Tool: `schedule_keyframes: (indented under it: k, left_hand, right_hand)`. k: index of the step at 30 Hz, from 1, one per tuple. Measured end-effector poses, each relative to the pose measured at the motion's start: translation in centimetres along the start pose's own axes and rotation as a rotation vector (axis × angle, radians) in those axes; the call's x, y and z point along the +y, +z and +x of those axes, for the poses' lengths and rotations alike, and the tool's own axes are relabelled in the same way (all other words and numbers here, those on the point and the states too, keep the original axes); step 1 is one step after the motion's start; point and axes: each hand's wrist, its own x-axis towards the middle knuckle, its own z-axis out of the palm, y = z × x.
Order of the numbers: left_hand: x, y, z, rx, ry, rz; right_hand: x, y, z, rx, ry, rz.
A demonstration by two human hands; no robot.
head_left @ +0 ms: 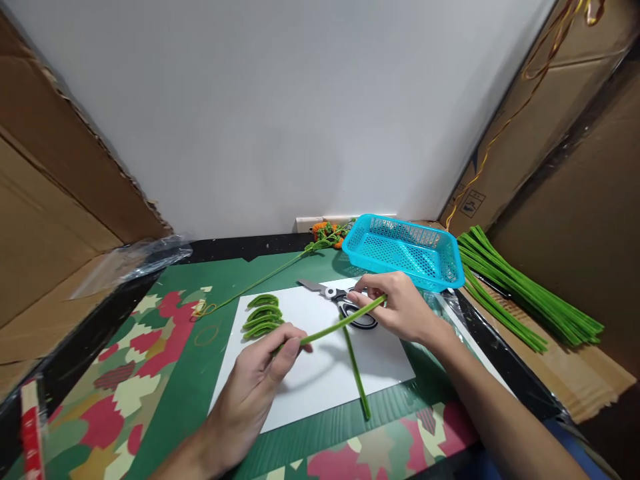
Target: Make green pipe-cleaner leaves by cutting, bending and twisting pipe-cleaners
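Note:
A green fuzzy stem (340,325) is stretched between my two hands above a white sheet (310,380). My left hand (255,380) pinches its lower left end between thumb and fingers. At the upper right end, the fingers of my right hand (395,307) are closed on it. Behind and below my right hand lie scissors (320,289) with black and white handles, partly covered by the hand. Another green stem (357,373) rests across the sheet, its lower end past the sheet's edge. Several bent green pieces (263,317) are stacked in a column at the sheet's left.
A blue perforated basket (400,253) stands behind my right hand. Many green stems (535,293) lie on cardboard at the right. An orange flower (325,231) with a long stem lies at the back. Cardboard walls (60,153) flank the green mat (185,367).

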Motion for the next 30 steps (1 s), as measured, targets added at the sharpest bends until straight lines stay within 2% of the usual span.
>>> schedule_keyframes:
  k: [3, 5, 7, 9, 11, 17, 20, 25, 30]
  left_hand:
    - [-0.3, -0.1, 0.6, 0.023, 0.008, -0.087]
    - [-0.4, -0.2, 1.1, 0.036, -0.036, -0.179]
    - [-0.3, -0.2, 1.3, 0.001, -0.109, -0.255]
    - [-0.2, 0.0, 1.3, -0.061, -0.19, -0.315]
    - [0.1, 0.3, 1.1, -0.14, -0.242, -0.346]
    - [1.3, 1.2, 0.7, -0.319, -0.186, -0.323]
    - [1.5, 1.3, 0.6, -0.402, -0.197, -0.34]
    - [0.9, 1.3, 0.2, -0.488, -0.271, -0.404]
    - [0.9, 1.3, 0.1, -0.519, -0.302, -0.47]
  right_hand:
    - [-0.2, -0.8, -0.2, -0.226, 0.055, 0.455]
    - [-0.3, -0.9, -0.2, -0.351, 0.055, 0.852]
    - [-0.5, -0.5, -0.1, -0.297, 0.037, 1.246]
    - [-0.9, 0.3, 0.0, -0.166, 0.01, 1.414]
    - [-1.5, 1.3, 0.1, -0.112, -0.027, 1.419]
    - [-2.9, 4.1, -0.1, -0.24, -0.056, 1.493]
    - [-3.0, 5.0, -0.4, -0.166, -0.02, 1.437]
    - [-2.4, 5.3, -0.3, -0.069, 0.079, 1.38]
    - [-2.2, 4.8, -0.1, -0.112, 0.099, 1.36]
